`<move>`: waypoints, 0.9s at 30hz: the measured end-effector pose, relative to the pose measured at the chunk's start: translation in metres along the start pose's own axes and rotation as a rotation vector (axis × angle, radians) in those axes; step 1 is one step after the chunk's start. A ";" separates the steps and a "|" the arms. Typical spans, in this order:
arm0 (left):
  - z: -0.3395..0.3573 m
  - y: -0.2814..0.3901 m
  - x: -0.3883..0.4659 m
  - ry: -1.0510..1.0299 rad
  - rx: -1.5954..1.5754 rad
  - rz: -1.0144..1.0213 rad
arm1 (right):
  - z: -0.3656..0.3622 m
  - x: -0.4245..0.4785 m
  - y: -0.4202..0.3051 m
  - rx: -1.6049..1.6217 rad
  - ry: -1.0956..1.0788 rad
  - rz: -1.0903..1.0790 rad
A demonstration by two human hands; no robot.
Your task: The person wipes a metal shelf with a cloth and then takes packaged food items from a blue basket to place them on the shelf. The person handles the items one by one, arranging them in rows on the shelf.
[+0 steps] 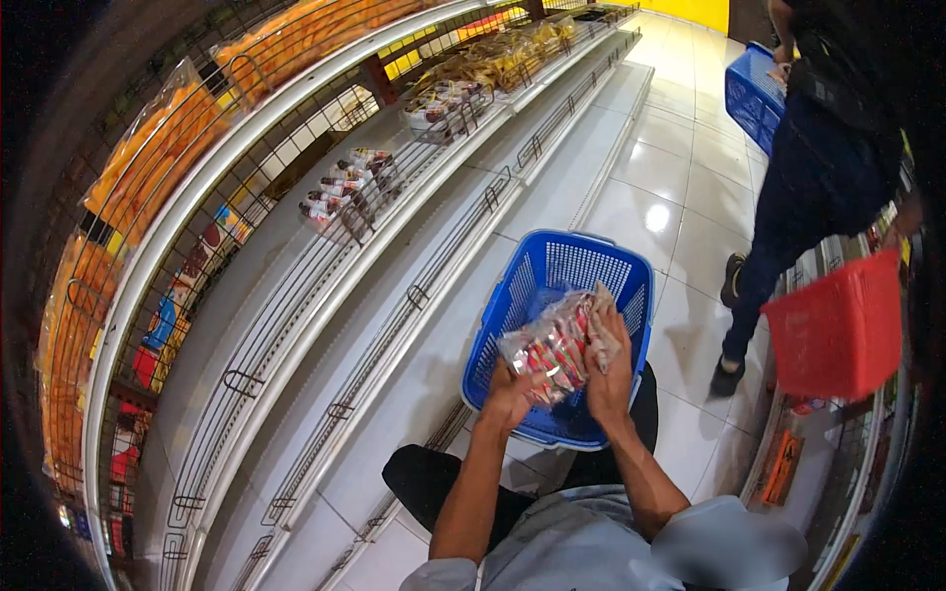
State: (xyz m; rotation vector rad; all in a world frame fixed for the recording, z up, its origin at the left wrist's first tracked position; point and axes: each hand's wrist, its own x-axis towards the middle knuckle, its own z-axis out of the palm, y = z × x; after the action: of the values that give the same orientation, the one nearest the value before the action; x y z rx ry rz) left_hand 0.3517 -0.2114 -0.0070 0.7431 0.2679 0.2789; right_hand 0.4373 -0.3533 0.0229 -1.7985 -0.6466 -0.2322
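Note:
Both of my hands hold clear plastic packs of small wrapped items over a blue plastic basket (597, 255). My left hand (512, 391) grips the lower left side of a pack with red and green wrappers (550, 354). At its right side my right hand (612, 362) clasps that pack together with a pale brownish pack (604, 332). The basket stands on the floor between my knees; the packs hide part of its inside. Similar clear packs of small dark-and-white items (347, 188) lie on the wire-fronted shelf to the left.
Tiered white shelves (355, 295) with wire fronts run along the left, bearing bags of orange snacks (159, 159) and yellow packs (517, 55). On the right, a person (805, 177) walks in the tiled aisle by a blue basket (750, 96) and a red basket (839, 325), near another shelf.

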 end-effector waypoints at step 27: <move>-0.001 -0.021 -0.015 0.186 -0.442 0.150 | 0.023 0.003 -0.039 0.119 -0.533 -0.174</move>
State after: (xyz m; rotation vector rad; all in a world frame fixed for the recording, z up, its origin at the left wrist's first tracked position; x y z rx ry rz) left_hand 0.3403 -0.2306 -0.0205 0.2995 0.3129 0.5318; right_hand 0.4152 -0.3237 0.0492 -1.6938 -1.1698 0.1768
